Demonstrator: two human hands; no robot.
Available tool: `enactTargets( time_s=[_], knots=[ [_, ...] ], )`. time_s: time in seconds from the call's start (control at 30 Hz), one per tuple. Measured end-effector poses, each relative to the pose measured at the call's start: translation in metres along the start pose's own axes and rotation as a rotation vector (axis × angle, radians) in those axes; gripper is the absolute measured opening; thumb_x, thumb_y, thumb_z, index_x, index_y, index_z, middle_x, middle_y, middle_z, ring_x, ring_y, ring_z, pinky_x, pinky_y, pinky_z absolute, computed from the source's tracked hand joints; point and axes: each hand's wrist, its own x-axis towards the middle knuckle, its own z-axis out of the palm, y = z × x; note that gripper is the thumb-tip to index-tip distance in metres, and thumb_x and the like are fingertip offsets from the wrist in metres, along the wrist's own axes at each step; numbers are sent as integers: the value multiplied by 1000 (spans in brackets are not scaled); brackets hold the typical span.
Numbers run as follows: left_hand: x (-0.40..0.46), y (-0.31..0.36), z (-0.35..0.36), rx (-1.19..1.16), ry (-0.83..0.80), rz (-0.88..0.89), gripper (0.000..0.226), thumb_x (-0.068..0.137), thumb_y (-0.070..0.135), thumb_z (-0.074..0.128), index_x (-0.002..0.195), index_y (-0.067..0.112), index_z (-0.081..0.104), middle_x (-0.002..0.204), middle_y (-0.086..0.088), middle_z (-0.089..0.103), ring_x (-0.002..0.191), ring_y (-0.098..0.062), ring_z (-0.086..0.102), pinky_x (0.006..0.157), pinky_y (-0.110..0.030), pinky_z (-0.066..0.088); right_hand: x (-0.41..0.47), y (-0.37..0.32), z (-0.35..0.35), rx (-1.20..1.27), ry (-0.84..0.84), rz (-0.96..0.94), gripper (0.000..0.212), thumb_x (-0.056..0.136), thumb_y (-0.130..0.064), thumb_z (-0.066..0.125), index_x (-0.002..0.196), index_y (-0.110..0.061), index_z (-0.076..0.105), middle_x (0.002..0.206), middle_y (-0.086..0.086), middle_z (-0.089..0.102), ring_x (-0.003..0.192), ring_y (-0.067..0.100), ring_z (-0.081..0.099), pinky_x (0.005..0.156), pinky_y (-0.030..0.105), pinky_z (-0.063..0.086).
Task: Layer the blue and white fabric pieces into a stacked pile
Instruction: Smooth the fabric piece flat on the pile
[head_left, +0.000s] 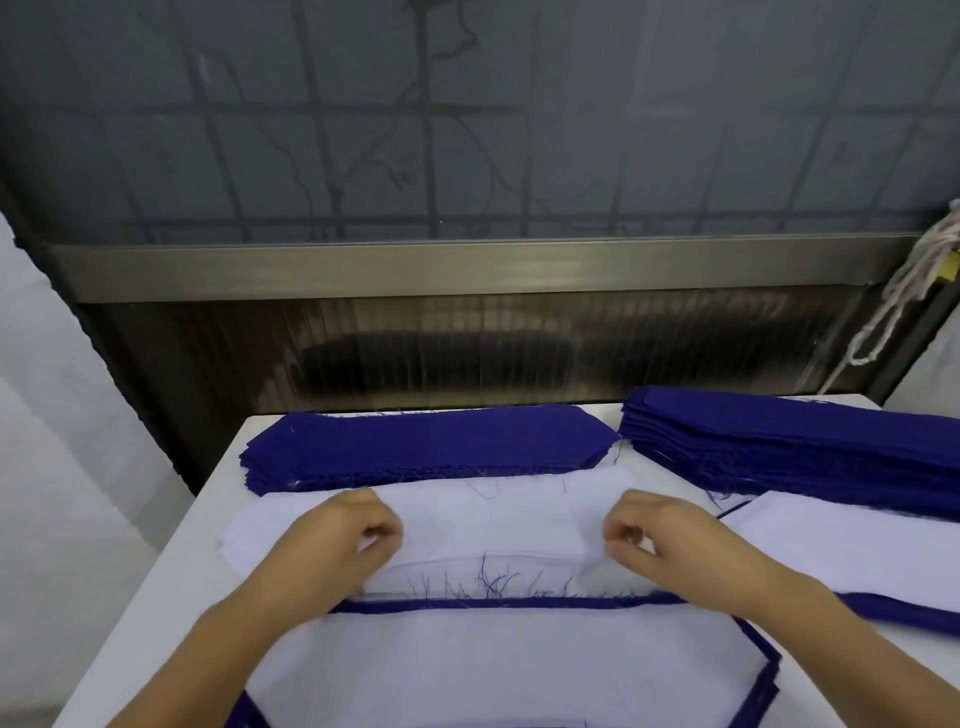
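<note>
A white fabric piece (493, 514) lies across the middle of the table, its near edge lifted slightly. My left hand (343, 540) pinches it near its left part, and my right hand (670, 540) pinches it near its right part. Just in front lies a layered pile (493, 670) with a white piece on top and blue edges showing around it. Loose blue threads stick out along the seam between them. A stack of blue pieces (426, 447) sits behind the white piece.
A taller blue stack (810, 441) stands at the back right, with another white-over-blue pile (862, 556) in front of it. The white table (171, 597) ends at the left. A dark panel and window frame rise behind; a white cord (904, 291) hangs at right.
</note>
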Motion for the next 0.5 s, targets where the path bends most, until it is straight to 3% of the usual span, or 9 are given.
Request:
enactTargets(
  time_s=[0.13,0.23,0.37,0.5],
  knots=[
    [55,15,9,2,122,49,13,92,28,62,100,39,63,95,27,51,88,3,53,72,-4,39,61,-5,6,15,118,-10,9,97,-26,53,97,-34,57,97,-19,53,88,2,54,76,10,44],
    [92,25,16,-41,158,63,15,93,26,61,107,31,65,102,19,54,94,-2,53,79,-10,42,104,-2,11,11,185,22,9,97,-25,54,100,-33,54,99,-18,49,88,2,50,71,7,37],
    [120,28,29,-136,58,-11,18,93,29,61,111,28,63,107,13,56,97,-7,56,87,-21,49,137,14,23,-1,124,109,15,95,-34,58,109,-32,54,103,-16,45,95,5,48,75,12,38],
    [131,23,36,-161,-3,-42,15,89,35,65,104,32,64,103,13,54,94,-8,55,88,-25,51,147,27,31,19,69,119,10,92,-37,61,96,-38,51,98,-19,47,91,7,51,81,18,47]
  ],
)
